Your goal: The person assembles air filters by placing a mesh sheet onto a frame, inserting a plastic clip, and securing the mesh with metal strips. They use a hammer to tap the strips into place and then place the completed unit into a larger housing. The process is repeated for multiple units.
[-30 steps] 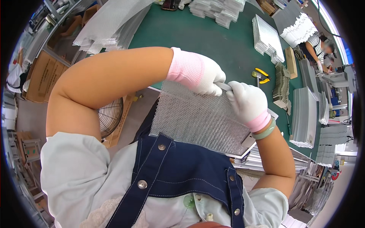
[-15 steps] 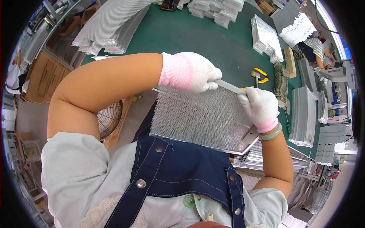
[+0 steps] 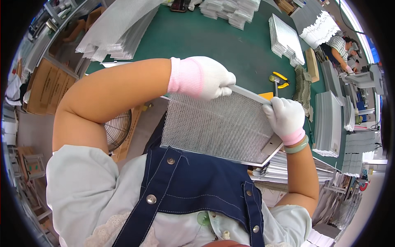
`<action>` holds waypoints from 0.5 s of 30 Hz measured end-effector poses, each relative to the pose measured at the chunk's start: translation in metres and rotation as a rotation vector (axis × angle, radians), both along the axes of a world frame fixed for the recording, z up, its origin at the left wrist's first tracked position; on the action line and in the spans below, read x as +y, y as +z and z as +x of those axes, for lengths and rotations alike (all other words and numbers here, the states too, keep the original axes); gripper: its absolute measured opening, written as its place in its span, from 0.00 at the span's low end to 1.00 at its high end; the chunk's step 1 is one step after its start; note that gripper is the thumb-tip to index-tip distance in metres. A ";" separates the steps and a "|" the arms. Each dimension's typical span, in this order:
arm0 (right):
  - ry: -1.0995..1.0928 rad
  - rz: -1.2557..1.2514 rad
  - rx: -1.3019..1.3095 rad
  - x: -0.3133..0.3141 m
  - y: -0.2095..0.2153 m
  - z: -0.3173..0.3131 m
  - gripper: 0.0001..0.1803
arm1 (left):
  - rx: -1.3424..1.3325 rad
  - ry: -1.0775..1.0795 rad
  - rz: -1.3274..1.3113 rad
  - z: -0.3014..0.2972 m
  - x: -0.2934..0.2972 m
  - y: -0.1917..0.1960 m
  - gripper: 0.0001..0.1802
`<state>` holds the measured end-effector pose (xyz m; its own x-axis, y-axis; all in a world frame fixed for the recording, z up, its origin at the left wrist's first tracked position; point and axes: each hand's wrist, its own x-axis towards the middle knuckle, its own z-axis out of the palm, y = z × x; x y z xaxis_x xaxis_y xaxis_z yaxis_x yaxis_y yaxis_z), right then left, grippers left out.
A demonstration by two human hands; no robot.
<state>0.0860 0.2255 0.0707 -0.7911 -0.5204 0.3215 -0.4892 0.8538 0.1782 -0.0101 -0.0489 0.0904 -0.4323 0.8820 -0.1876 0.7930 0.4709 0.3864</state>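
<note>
Holding a rectangular mesh filter panel (image 3: 218, 125) up in front of the chest, above the near edge of the green surface (image 3: 230, 45), the person has both gloved hands closed on its far metal rim. The panel looks light and thin: a sheet of expanded silver mesh set in a narrow metal frame, stiff along the frame but likely springy and easily dented across the mesh itself, so the frame edges and corners seem the sound places to take hold, not the open weave. Its cut metal edges may be sharp, which the white gloves would guard against. The left hand (image 3: 205, 78) is curled over the upper left corner, fingers wrapped down on the rim, with the forearm raised and crossing the view, elbow bent sharply out to the left. The right hand (image 3: 286, 117) grips the upper right corner, thumb on the front of the frame, wrist bent upward, a pale green bangle just below the glove cuff. Yellow-handled pliers (image 3: 279, 79) lie on the surface just beyond the panel, near stacks of similar mesh sheets (image 3: 284, 37).
</note>
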 end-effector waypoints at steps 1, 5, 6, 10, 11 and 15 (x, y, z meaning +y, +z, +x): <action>0.011 -0.013 0.009 0.000 0.000 0.000 0.11 | 0.023 -0.015 0.031 -0.002 -0.001 -0.004 0.15; 0.078 -0.072 0.033 0.004 0.001 -0.001 0.10 | 0.013 -0.021 0.072 -0.005 -0.005 -0.008 0.16; 0.098 -0.089 0.036 0.006 0.002 0.000 0.10 | 0.005 -0.019 0.072 -0.006 -0.004 -0.010 0.16; 0.030 0.053 0.056 0.004 0.001 0.005 0.11 | -0.015 -0.004 0.045 -0.006 0.002 -0.008 0.16; 0.026 0.047 0.059 0.004 0.000 0.006 0.11 | -0.020 -0.004 0.034 -0.006 0.003 -0.007 0.15; 0.055 0.059 0.071 0.002 0.005 -0.001 0.13 | 0.011 -0.028 0.089 -0.009 0.002 -0.014 0.15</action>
